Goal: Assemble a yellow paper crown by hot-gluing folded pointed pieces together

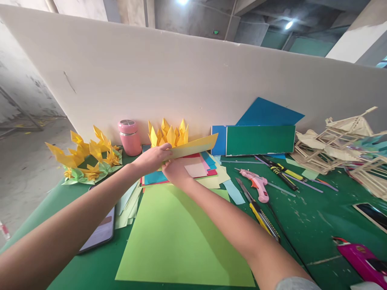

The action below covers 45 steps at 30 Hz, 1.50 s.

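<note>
Green table [302,225], sheet-lifting stage: left hand [152,158] pinching yellow sheet [193,147] tight, right hand [177,171] just below on paper stack [208,163], its grip unclear; drawing clear likely needs stack pinned.

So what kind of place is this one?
Probably a paper-craft workbench in a bare concrete room: a green table with a stack of coloured paper, a pink glue gun, folded yellow paper flowers and wooden stick models; the left hand holds a yellow sheet.
</note>
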Tool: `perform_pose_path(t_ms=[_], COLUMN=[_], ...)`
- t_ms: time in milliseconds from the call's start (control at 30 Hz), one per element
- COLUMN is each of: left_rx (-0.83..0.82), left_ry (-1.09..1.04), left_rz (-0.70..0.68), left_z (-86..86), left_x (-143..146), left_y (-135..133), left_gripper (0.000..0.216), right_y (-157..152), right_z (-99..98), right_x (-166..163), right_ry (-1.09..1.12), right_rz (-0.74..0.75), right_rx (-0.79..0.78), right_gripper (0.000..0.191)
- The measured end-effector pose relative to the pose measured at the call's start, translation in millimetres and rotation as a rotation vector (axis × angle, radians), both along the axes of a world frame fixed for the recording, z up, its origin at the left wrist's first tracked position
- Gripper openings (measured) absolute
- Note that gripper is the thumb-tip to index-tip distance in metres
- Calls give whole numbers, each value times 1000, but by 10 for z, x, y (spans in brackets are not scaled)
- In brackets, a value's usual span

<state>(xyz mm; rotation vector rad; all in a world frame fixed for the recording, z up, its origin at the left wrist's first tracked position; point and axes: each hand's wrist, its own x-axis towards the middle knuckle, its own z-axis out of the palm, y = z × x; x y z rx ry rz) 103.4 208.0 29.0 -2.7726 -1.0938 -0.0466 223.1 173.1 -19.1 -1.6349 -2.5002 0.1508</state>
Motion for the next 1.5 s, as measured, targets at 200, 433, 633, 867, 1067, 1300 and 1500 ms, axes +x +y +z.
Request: perform_pose_path(t_ms=[200, 433, 633, 867, 1067, 1300, 1500], left_rx=[-24, -39, -52, -81, -97, -97, -66], left_ry=[-4, -12, -15, -20, -10, -26, -107], left_rz=[7, 42, 54, 37, 46, 66, 89], left_z=[16, 66, 95, 35, 52, 30, -16], left_x=[2, 4, 23, 1, 3, -30, -32], left_y=[-4, 9, -5, 35, 5, -37, 11], left_gripper=[50, 56, 54, 58, 51, 57, 52], right_y=[89, 119, 125, 112, 129, 165, 54], right_z=[89, 213, 225, 166, 130, 32, 60], right_x=[111, 284, 317, 309, 363, 411, 398], right_ry=[-82, 9, 58, 125, 257, 316, 164], right_rz=[-24, -11, 40, 67, 33, -48, 40], right_rx=[41, 106, 138, 97, 64, 92, 173], right_gripper=[34, 30, 27, 24, 18, 19, 28])
